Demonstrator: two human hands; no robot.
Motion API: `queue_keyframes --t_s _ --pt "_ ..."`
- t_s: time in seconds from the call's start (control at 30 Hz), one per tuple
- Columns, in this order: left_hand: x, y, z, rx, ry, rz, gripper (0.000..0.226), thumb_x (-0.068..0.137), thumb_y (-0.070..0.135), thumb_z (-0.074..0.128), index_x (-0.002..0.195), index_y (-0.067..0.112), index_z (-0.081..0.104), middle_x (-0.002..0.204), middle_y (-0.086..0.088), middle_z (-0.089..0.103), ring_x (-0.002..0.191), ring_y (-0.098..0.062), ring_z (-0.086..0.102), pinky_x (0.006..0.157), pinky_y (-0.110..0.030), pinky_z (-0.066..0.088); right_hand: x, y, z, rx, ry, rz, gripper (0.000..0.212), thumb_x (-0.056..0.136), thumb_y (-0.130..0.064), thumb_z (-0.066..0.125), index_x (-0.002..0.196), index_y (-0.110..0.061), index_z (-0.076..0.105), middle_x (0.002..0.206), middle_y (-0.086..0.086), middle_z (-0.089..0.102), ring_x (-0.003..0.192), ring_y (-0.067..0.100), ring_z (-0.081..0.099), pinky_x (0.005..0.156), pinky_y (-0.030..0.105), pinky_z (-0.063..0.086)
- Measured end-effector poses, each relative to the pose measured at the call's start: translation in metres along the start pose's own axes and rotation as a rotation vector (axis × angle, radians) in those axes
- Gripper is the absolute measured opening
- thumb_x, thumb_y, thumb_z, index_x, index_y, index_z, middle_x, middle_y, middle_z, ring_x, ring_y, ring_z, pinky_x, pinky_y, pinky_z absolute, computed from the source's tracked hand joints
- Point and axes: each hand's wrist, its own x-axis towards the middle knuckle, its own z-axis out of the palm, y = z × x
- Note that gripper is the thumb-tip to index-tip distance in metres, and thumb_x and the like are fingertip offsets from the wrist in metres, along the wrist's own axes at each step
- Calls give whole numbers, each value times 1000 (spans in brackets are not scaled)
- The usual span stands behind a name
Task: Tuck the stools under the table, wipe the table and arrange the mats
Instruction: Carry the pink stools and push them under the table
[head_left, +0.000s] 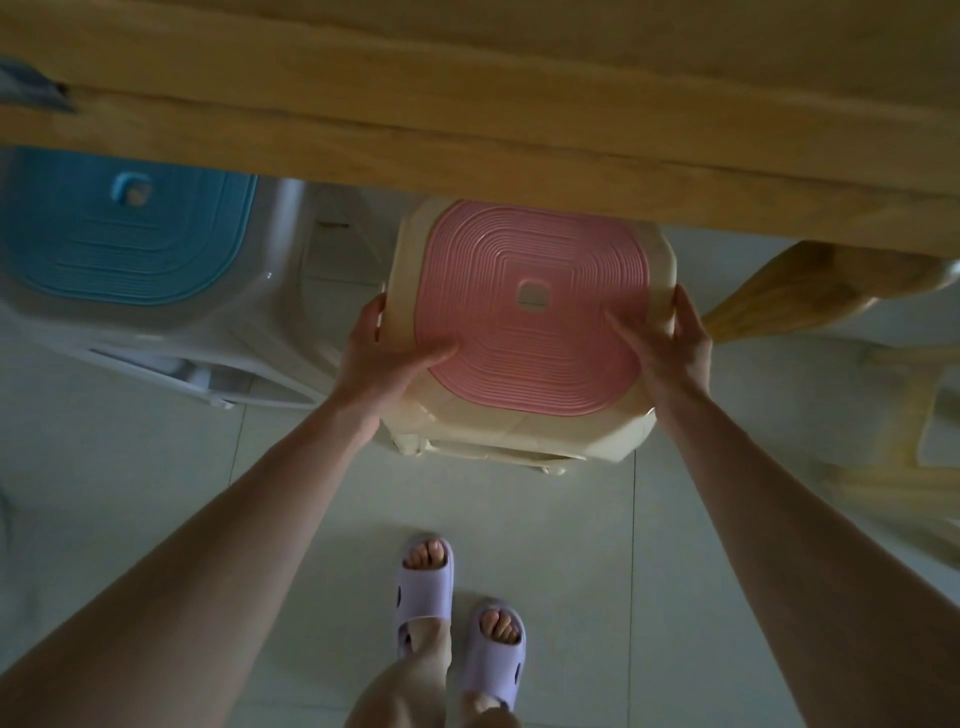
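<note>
A cream plastic stool with a pink ribbed seat (530, 270) stands on the floor, its far edge under the rim of the wooden table (467, 130). My left hand (387, 358) grips the stool's left side with the thumb on the pink seat. My right hand (667, 348) holds its right side the same way. A white stool with a blue seat (119, 239) sits to the left, its far part under the table. No mats or cloth are visible.
A wooden table leg (789, 291) slants down at the right of the pink stool. A yellowish frame (909, 457) stands blurred at the far right. My feet in lilac slippers (457, 608) are on the pale tiled floor (156, 467) behind the stool.
</note>
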Motion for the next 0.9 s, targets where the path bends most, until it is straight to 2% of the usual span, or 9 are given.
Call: queue_keyframes --t_s 0.1,0.17,0.27,0.33,0.4,0.57,0.7,0.9 --pt "-3 -2 1 -2 7 26 86 60 11 87 135 17 46 103 11 65 79 6 63 63 -10 49 -3 -1 -2 -25 -46 17 90 63 -56 78 142 -36 38 130 -7 58 117 18 56 101 42 46" --pt "-9 -4 2 6 26 45 84 60 15 88 133 20 46 104 13 64 84 6 62 66 -10 49 -9 0 -3 -34 -60 28 98 62 -61 77 145 -37 31 137 -5 52 123 21 51 104 43 42" --pt "-23 -11 8 18 50 77 88 50 31 91 126 22 47 108 8 64 95 -6 63 74 -22 52 -30 7 -1 30 -40 68 107 66 -55 78 150 -35 15 151 -5 35 136 20 37 112 42 32" --pt "-33 -16 12 31 88 101 90 44 40 89 121 21 47 109 4 63 97 -12 63 77 -30 55 -52 16 4 97 -27 86 119 59 -60 80 151 -35 8 154 -7 29 138 15 34 114 43 30" --pt "-44 -22 15 49 123 113 89 44 40 89 120 24 45 108 8 59 99 -11 59 83 -31 53 -74 26 8 163 -5 107 130 47 -70 80 149 -39 6 153 -8 31 138 11 35 113 44 31" --pt "-59 -37 14 116 167 67 112 54 35 90 146 23 27 138 1 42 125 -14 43 106 -36 39 -104 40 16 199 8 116 127 44 -72 79 147 -44 8 149 -7 37 136 12 36 112 44 33" --pt "-57 -39 14 121 181 75 110 56 33 89 147 23 27 139 -1 42 125 -15 42 106 -36 38 -101 41 17 185 59 88 123 40 -75 77 144 -42 21 142 -4 46 132 16 43 108 46 37" --pt "-48 -32 17 105 182 84 110 58 31 89 148 24 26 139 -2 41 125 -17 42 104 -34 39 -91 36 21 181 89 66 122 41 -72 78 146 -38 24 145 -3 43 134 16 39 110 46 34"
